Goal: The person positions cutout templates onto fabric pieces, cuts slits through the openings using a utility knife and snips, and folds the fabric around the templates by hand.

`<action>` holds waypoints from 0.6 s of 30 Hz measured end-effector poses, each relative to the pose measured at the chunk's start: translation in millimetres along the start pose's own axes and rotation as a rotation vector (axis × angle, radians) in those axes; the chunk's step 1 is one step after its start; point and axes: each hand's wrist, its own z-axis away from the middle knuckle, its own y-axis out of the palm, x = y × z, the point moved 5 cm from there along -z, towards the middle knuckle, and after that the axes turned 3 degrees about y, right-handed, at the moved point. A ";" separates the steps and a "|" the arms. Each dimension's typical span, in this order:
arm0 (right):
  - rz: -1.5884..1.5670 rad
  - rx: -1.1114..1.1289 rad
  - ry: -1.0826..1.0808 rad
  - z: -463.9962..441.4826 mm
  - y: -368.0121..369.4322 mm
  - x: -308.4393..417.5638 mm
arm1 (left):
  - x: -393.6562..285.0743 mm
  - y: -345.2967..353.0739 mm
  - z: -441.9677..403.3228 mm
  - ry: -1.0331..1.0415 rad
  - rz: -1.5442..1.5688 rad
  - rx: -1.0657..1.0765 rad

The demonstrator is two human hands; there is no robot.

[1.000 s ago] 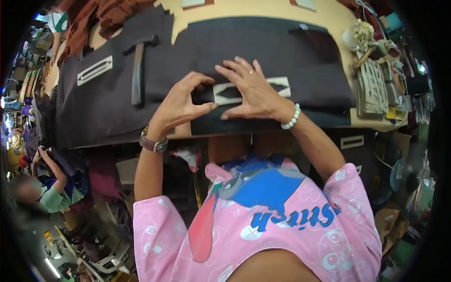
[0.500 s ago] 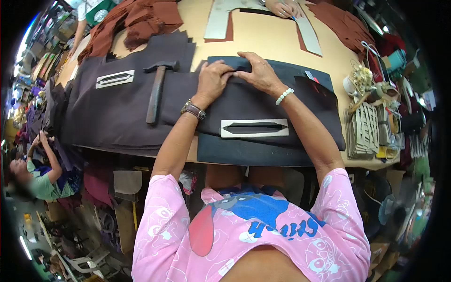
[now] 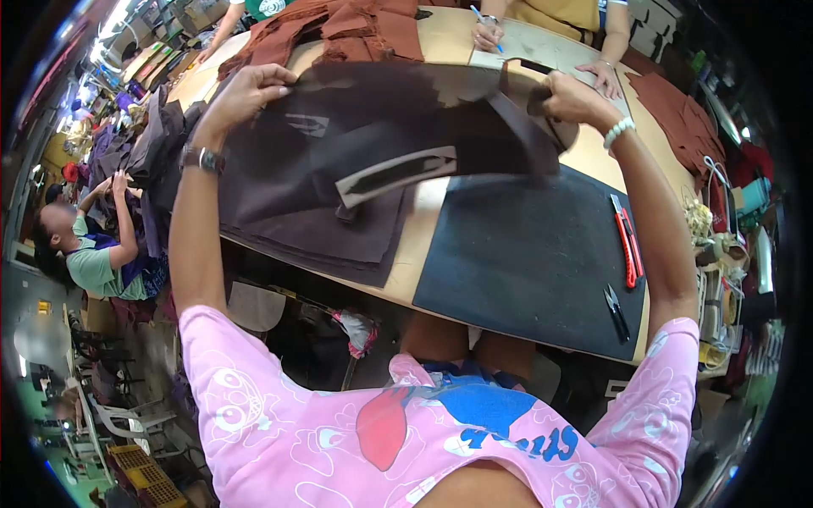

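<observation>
A dark brown sheet of fabric or leather [image 3: 373, 102], blurred by motion, is stretched in the air between my hands. My left hand [image 3: 251, 95] pinches its upper left corner; my right hand [image 3: 572, 97] grips the right end, which folds over. A pale slotted frame [image 3: 398, 173] lies on the raised sheet. Below hangs a view of the stacked dark brown sheets [image 3: 356, 241], partly covered by the lifted one. To their right the black cutting mat [image 3: 517, 254] lies exposed. On it are a red utility knife [image 3: 628, 243] and small black-handled snips [image 3: 616, 315].
Across the table, a person's hand [image 3: 488, 35] holds a blue pen over a pale panel, their other hand [image 3: 601, 78] resting flat. Rust-brown pieces [image 3: 373, 30] are heaped at the back, more [image 3: 677, 118] at right. Another person [image 3: 106, 254] stands at left.
Both hands have moved apart and away from my body, lifting the dark brown sheet off the mat and leftward. The knife and snips have come into fuller view. The hammer is now mostly hidden.
</observation>
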 end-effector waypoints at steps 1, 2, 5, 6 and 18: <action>0.007 -0.018 -0.003 -16.8 -2.4 1.3 | 16.6 -11.1 -11.8 0.092 -0.200 0.006; 0.013 -0.034 -0.006 -33.5 -3.9 3.0 | 34.1 -21.4 -26.1 0.182 -0.399 0.016; -0.368 0.010 0.279 -63.0 -11.5 13.7 | 39.4 -50.5 -51.0 0.028 -0.894 -0.166; -0.544 -0.023 0.315 -75.2 -13.1 13.7 | 35.4 -60.5 -57.4 0.011 -0.903 -0.296; -1.759 -0.659 -0.626 -59.3 -44.3 87.8 | 60.4 -178.7 -8.0 0.054 0.442 -1.293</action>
